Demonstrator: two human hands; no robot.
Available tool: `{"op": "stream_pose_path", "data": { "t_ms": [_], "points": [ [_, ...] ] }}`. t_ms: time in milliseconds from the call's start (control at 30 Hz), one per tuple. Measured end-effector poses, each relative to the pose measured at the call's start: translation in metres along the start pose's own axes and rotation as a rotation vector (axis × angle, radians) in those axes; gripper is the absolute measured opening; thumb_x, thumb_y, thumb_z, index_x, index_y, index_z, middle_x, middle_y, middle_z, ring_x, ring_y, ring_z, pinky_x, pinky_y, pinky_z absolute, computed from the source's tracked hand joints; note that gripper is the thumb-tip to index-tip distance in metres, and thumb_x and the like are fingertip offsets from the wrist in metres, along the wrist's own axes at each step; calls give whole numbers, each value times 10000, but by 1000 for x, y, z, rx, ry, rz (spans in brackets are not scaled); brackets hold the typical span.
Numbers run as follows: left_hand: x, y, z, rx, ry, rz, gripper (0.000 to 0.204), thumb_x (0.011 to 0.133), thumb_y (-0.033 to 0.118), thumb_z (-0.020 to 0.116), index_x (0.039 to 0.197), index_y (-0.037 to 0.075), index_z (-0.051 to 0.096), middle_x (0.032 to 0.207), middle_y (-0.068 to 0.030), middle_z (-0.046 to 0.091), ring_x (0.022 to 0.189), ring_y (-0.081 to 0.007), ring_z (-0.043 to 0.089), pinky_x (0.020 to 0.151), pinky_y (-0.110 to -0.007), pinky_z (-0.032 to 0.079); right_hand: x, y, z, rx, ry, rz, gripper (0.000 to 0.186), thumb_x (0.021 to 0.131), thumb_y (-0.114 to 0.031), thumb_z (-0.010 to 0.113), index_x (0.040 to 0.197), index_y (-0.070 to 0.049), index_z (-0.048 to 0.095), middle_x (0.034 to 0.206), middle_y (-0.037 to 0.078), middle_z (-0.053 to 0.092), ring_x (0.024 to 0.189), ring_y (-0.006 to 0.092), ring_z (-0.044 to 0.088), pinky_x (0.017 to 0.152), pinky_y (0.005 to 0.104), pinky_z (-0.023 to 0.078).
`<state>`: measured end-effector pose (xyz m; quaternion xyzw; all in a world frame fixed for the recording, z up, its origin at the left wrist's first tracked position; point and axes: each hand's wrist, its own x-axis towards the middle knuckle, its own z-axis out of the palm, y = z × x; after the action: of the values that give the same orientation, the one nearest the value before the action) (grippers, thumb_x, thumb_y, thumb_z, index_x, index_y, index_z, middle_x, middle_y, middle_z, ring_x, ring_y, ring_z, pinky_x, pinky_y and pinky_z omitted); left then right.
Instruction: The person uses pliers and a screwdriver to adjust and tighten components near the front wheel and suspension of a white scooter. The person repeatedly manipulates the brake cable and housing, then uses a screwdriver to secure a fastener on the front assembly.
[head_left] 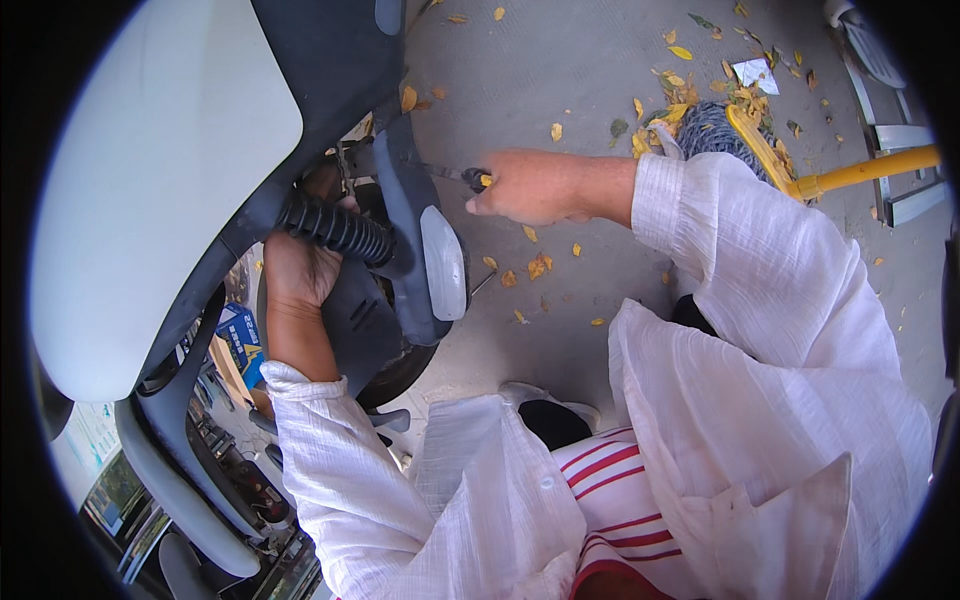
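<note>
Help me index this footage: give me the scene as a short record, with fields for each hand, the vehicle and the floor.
Left hand: reaching in behind a black ribbed spring; left hand partly hidden, so any grip cannot be told
Right hand: right hand closed around the handle of a thin-shafted tool
Tool direction: shaft toward the dark grey panel; contact unclear
Vehicle: white body cover, dark grey panel, pale lens
Floor: scattered leaves, grey mop head with yellow handle
Lower left: blue box
</note>
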<state>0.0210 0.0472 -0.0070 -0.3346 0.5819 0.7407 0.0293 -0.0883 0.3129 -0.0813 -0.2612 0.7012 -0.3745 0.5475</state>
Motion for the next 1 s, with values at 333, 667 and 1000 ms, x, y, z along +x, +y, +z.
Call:
{"op": "stream_pose_path", "data": {
  "t_ms": [333,667,1000],
  "points": [
    [-13,2,10,-158,120,64,492,1060,358,328,1406,27,437,1391,-171,523,1222,-320,554,1053,-422,446,1,72,-17,-209,239,-200,347,829,-224,570,883,113,631,851,288,647,835,417,643,785,469,494],
    [-107,-18,24,-9,460,219,534,1064,379,328,1347,-51,466,1326,-254,542,1291,-338,510,1113,-425,406,19,146,6,-440,84,38,290,800,-170,567,896,92,644,911,310,660,880,449,649,801,484,508],
    [-155,-76,38,343,43,-157,477,1045,361,430,1261,-52,529,1130,-154,650,1052,-227,618,978,-355,453,37,163,37,-656,-164,67,284,804,-182,631,990,32,609,1014,239,653,986,416,632,858,476,506]
  ]
}}
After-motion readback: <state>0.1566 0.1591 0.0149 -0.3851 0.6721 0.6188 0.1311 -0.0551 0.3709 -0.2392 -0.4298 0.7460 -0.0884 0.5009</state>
